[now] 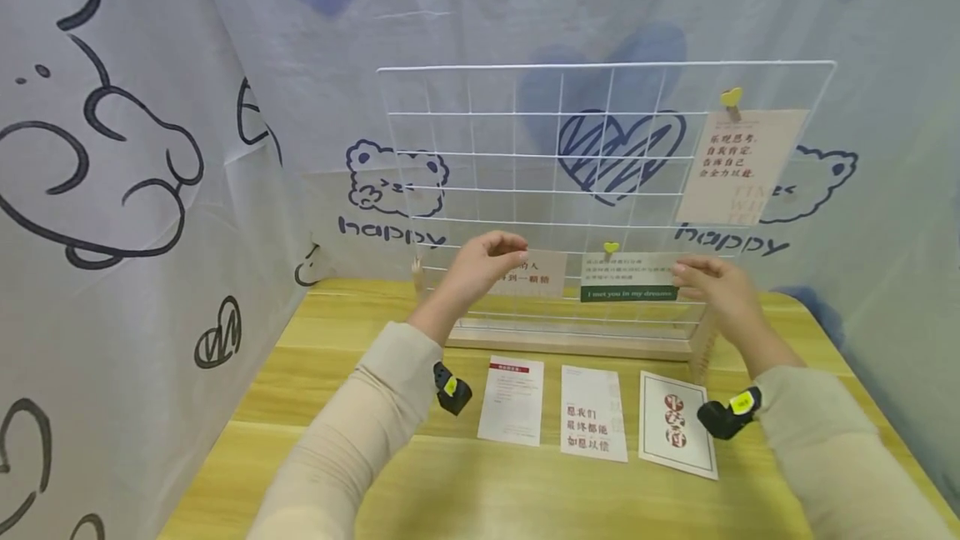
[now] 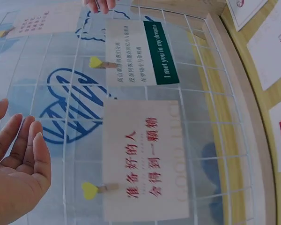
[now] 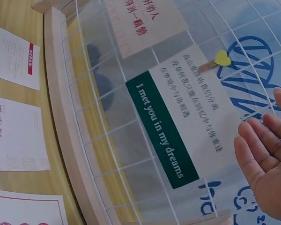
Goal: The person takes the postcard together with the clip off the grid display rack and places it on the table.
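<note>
Brushing the green-striped card (image 1: 628, 273) right of frame centre could skew it on its single clip (image 1: 611, 248). The left hand (image 1: 483, 267) and right hand (image 1: 722, 292) hover relaxed, holding nothing.

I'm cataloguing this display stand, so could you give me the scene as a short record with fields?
Display: white wire grid, wooden base, on a table
Clipped cards: red-text card, green-banded card, upper-right card
Clips: yellow heart clips, one per clipped card
Loose cards: left card, middle card, bordered card, in a row before the grid
Left hand: near red-text card, holding nothing
Right hand: near green-banded card, contact unclear
</note>
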A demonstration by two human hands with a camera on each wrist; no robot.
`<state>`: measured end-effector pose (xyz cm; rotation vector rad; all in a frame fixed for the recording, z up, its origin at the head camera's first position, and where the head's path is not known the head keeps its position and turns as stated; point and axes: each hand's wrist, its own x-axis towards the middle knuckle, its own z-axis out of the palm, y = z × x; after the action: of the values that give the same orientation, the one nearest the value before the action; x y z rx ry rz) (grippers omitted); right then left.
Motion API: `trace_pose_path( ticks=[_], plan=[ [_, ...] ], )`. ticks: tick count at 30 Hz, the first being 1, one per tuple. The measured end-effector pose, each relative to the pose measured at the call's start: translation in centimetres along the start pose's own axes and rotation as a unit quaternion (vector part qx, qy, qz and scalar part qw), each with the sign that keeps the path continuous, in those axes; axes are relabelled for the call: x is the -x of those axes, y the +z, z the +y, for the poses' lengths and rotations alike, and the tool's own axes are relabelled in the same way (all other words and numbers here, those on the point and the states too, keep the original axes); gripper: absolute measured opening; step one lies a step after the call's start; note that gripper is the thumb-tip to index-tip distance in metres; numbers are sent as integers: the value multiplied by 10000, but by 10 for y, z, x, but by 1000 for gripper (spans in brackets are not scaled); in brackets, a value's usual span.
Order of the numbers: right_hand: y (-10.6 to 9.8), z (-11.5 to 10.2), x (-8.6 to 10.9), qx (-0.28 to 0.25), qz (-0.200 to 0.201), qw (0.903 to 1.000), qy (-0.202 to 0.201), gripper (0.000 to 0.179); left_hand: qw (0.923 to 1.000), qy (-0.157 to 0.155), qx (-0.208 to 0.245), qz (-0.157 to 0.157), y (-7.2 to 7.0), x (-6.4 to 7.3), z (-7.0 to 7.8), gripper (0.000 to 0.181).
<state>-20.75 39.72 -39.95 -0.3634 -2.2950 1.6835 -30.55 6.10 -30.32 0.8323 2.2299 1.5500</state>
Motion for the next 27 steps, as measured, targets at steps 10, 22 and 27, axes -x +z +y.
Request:
trace_pose_path(
  ticks=[10, 22, 27],
  plan=[
    [-18, -33, 0, -292, 335, 9983, -372, 43, 9981, 574, -140, -145, 12, -20, 41, 26],
    [-75, 0, -49, -695, 999, 9913, -508, 31, 9931, 1045, -400, -342, 39, -48, 92, 27],
    [-60, -58, -9, -81, 1242, 9916, -360, 37, 9903, 1197, -590, -397, 50, -56, 108, 28]
  ],
)
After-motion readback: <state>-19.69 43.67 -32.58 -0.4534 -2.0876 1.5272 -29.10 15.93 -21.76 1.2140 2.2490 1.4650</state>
